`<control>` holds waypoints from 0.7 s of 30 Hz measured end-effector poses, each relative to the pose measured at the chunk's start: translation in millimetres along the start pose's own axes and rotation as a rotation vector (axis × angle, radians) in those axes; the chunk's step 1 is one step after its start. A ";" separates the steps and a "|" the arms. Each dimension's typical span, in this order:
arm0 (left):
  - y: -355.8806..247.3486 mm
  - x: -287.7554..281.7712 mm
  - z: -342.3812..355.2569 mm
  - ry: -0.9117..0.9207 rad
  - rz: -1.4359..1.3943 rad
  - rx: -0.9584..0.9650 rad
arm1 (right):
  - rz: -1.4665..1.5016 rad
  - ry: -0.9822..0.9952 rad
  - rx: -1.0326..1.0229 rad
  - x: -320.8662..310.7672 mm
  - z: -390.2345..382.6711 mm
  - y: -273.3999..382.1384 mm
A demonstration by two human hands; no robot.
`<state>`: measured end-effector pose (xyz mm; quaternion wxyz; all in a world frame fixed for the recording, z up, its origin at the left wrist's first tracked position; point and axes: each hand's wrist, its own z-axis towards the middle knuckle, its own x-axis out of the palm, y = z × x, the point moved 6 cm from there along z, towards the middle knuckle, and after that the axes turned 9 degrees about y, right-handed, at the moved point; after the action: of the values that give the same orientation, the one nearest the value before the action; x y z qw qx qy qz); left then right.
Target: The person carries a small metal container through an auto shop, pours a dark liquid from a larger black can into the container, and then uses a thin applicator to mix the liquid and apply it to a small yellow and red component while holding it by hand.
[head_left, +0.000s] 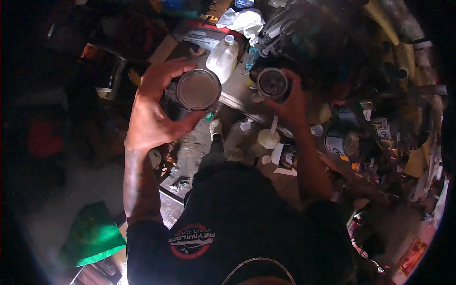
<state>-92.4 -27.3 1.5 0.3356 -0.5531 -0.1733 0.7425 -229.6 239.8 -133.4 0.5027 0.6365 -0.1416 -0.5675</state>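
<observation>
Head view, left hand [154, 109]: curled around a can [199, 89], round end in view.
Right hand [290, 104]: gripping a smaller round container [272, 83], dark within its rim.
Jug [222, 59]: white, visible between both.

Runs across the upper middle as a worn, cluttered bench [237, 92], pale along the front edge and slanting down to the right. Bears 1 whitish capped jug [222, 61] and, just to the right, 1 teal bottle-like item [252, 58]. Lower down, shows as grey, stained floor [192, 147], bearing 1 light shoe [216, 129] and, farther left, scattered brown debris [167, 159].
</observation>
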 end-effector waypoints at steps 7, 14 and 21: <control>30.9 -3.0 2.7 -0.029 0.041 -0.056 | -0.020 0.042 0.074 43.6 -18.5 -64.5; 39.9 -3.3 10.8 -0.050 0.063 -0.065 | -0.064 0.105 -0.184 28.8 19.0 -8.8; 40.4 2.9 4.9 -0.083 0.118 -0.085 | -0.240 0.132 -0.509 3.6 50.4 79.6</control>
<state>-109.9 -53.6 -24.4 0.2598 -0.5448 -0.1857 0.7754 -241.1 176.8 -64.2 0.5838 0.5377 0.1147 -0.5974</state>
